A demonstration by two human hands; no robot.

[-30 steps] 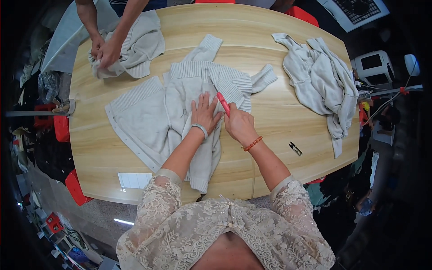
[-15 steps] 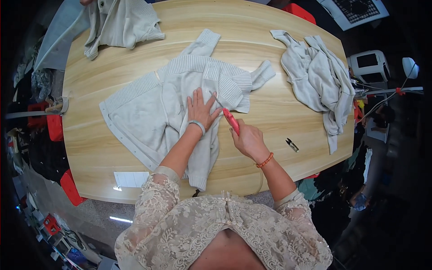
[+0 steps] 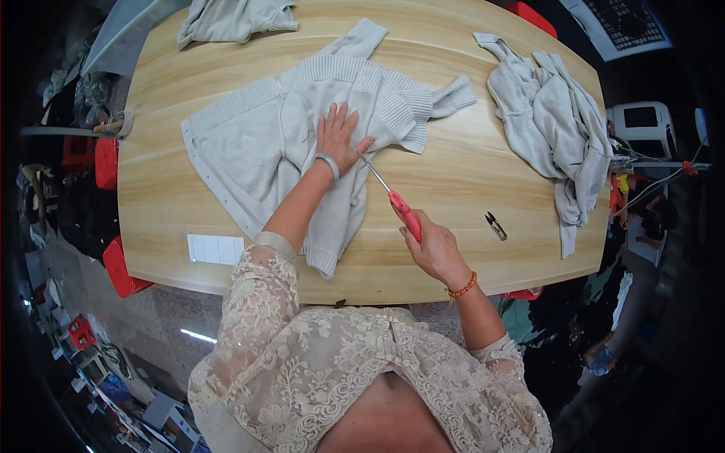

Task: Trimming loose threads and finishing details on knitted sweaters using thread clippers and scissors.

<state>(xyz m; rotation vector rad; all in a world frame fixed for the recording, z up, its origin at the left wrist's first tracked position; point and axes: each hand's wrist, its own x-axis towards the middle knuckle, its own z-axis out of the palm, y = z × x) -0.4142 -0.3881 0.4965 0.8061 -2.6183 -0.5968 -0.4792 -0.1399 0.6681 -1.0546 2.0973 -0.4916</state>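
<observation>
A pale grey knit cardigan (image 3: 242, 147) lies spread on the table, its ribbed edging toward the far side and one sleeve hanging toward me. My left hand (image 3: 340, 140) rests flat on the knit, fingers spread. Held in my right hand (image 3: 436, 248) is a pink-handled tool (image 3: 406, 215) with a long, thin metal shaft. Its shaft points far-left, and the tip is close to my left thumb, over the cardigan. Whether the tip touches the knit, I cannot tell.
Small black thread snips (image 3: 495, 226) lie on the table (image 3: 445, 181) to the right. Another grey knit garment (image 3: 540, 121) is heaped at the right edge, and a third garment (image 3: 238, 19) sits far left. A white card (image 3: 215, 249) lies near left. Red stools (image 3: 121, 268) stand around.
My right hand has drawn the tool back toward me, away from the ribbing. My left hand stays pressed on the cardigan. The view has shifted, and the hand at the far-left garment is out of sight.
</observation>
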